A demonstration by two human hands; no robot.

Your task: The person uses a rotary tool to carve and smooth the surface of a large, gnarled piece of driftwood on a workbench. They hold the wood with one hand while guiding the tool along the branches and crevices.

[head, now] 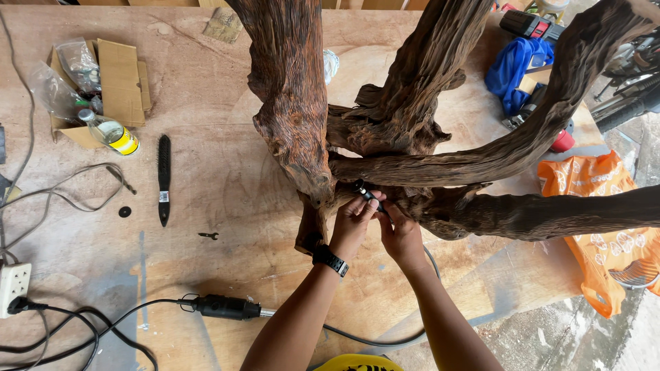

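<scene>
A large, gnarled piece of dark brown driftwood [412, 124] with several thick branches stands on a plywood tabletop [206, 172]. Both my hands meet at its base. My left hand [352, 223], with a black watch at the wrist, and my right hand [400, 233] together grip a small black handpiece [368, 194] whose tip is pressed against the wood. A grey flexible cable runs from the hands back under my arms to a black rotary tool body [223, 307] lying near the front edge.
A black brush [163, 177], a small wrench [208, 235], a black disc [124, 211] and a bottle [110, 132] beside a cardboard box [120, 82] lie left. A power strip [14, 285] with cords sits far left. Blue cloth [512, 69], a drill [529, 26] and an orange bag [605, 227] lie right.
</scene>
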